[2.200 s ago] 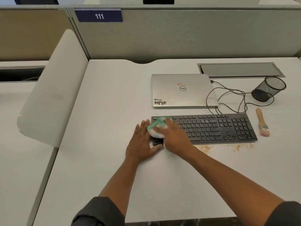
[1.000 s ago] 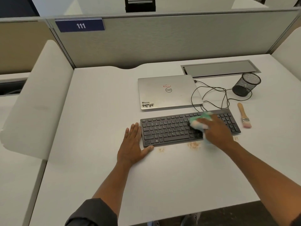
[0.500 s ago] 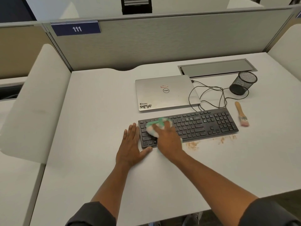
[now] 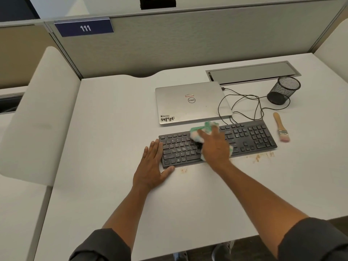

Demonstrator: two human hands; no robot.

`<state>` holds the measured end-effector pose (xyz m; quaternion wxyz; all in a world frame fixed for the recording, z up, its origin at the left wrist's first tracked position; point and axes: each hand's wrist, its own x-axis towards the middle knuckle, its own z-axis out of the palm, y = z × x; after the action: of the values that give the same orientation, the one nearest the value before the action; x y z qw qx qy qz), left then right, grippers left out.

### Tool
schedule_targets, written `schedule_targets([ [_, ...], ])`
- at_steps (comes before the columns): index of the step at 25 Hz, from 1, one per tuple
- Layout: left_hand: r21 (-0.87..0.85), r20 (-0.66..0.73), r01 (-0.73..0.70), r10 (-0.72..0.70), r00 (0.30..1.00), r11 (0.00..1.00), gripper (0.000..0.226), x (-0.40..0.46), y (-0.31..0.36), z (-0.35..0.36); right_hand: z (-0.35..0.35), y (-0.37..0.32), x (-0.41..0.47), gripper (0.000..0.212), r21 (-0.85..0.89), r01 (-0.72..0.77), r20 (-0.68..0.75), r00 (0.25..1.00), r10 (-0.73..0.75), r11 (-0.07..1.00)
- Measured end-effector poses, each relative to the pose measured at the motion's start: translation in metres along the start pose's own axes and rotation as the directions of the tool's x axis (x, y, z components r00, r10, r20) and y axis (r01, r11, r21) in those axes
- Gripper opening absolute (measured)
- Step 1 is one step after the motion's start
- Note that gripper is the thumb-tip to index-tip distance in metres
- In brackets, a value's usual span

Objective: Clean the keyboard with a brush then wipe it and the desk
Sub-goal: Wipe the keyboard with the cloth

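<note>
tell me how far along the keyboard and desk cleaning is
Brushing looks done: the wooden-handled paintbrush lies aside. In hand: the right hand presses a green-and-white cloth on the black keyboard, the left hand steadying it. Left: brown crumbs on the white desk.

Bright, even overhead office light, with no harsh glare. Soft faint shadows lie on the desk (image 4: 105, 129) under both forearms and beside the left hand (image 4: 153, 166). The right hand (image 4: 214, 146) and the cloth (image 4: 202, 129) beneath it are motion-blurred. Beyond the hands, straight partition edges bow from wide-angle distortion.
</note>
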<state>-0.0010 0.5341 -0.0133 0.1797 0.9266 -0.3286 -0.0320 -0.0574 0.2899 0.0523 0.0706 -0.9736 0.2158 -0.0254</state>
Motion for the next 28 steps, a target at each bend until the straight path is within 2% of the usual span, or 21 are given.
schedule_targets([
  [5,0.000,0.005,0.004,-0.004,1.000,1.000,0.100,0.000,0.001,0.000,-0.014,0.107,0.025,0.052,-0.063,-0.267,-0.026,0.964,0.266,0.962],
  [9,0.015,0.005,0.000,0.000,1.000,1.000,0.100,0.000,-0.001,0.000,-0.026,0.161,0.033,0.055,0.005,-0.455,-0.015,0.890,0.455,0.891],
  [11,0.026,0.007,-0.001,0.001,1.000,1.000,0.100,0.000,-0.001,0.001,-0.030,0.171,0.034,0.054,0.048,-0.491,-0.024,0.870,0.492,0.870],
  [18,0.025,0.023,0.009,-0.010,1.000,1.000,0.101,0.001,0.001,-0.001,-0.022,0.157,0.034,0.052,0.154,-0.306,0.016,0.952,0.307,0.940],
  [22,0.024,-0.002,0.000,0.000,1.000,1.000,0.100,0.001,-0.002,0.002,-0.043,0.185,0.048,0.061,0.085,-0.304,-0.045,0.950,0.308,0.949],
  [25,0.035,-0.011,-0.007,0.007,1.000,0.999,0.100,0.001,-0.003,0.003,-0.050,0.195,0.047,0.067,0.045,-0.284,0.019,0.959,0.283,0.958],
  [28,0.025,-0.014,-0.007,0.007,1.000,1.000,0.100,0.002,-0.003,0.004,-0.044,0.177,0.043,0.066,0.031,-0.231,0.036,0.972,0.230,0.972],
])
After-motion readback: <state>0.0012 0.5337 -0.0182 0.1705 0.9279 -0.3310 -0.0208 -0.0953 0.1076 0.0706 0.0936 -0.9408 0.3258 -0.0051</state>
